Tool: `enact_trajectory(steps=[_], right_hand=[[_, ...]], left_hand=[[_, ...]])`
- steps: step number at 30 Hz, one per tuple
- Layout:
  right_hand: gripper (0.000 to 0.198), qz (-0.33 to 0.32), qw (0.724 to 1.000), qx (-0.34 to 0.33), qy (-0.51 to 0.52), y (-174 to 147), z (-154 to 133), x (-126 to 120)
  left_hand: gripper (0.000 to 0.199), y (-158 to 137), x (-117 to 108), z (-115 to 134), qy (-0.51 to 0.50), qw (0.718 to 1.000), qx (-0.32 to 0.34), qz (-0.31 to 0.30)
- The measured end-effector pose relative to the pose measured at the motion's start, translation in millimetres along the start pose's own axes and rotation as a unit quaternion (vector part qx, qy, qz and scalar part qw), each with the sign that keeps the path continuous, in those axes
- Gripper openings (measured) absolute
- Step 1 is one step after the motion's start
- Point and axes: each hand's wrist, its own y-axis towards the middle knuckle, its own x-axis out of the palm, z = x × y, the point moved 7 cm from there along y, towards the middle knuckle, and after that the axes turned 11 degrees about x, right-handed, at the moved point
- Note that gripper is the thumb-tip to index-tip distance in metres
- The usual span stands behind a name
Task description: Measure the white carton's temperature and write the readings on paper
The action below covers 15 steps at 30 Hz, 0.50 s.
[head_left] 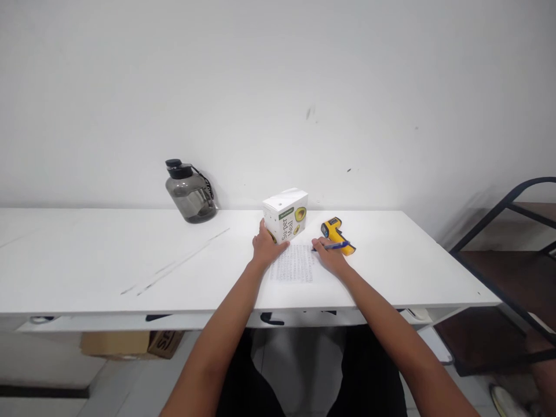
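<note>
A white box (274,219) printed with avocados and the words "Su-per Meal" stands upright on the desk. My left hand (264,248) grips its lower left corner, fingers along the side and thumb at the front. Just in front of the box lies a sheet of paper (290,266) covered in handwritten lines. My right hand (329,256) rests at the sheet's upper right and is closed around a blue pen (339,245), its tip at the paper. Right behind that hand lies a yellow and black infrared thermometer (335,233), partly covered by the pen.
A grey transparent water bottle (189,194) with a black lid stands against the wall at the back left. The white desk (108,255) has dark scratches. A dark metal-framed shelf (499,255) is at the right, and a cardboard box (115,343) sits below the desk.
</note>
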Motion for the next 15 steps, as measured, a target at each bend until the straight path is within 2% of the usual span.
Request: enact_trajectory(steps=[5, 7, 11, 13, 15], right_hand=[[0.026, -0.003, 0.987, -0.098, -0.129, -2, -7, 6], [0.035, -0.007, 0.976, -0.115, -0.187, -1, -6, 10], [0.052, -0.019, 0.943, -0.109, -0.313, -2, -4, 19], [0.052, -0.019, 0.929, -0.123, -0.347, -3, -8, 21], [0.048, 0.017, 0.924, -0.133, -0.357, -2, -14, 15]], left_hand=[[0.121, 0, 0, 2, -0.003, 1.000, 0.001, -0.004], [0.118, 0, -1, 2, -0.002, 1.000, 0.004, -0.006], [0.116, 0, -1, 3, 0.002, 1.000, 0.009, -0.007], [0.115, 0, -1, 3, 0.001, 1.000, 0.006, -0.007], [0.113, 0, -2, 3, -0.005, 1.000, 0.000, -0.003]])
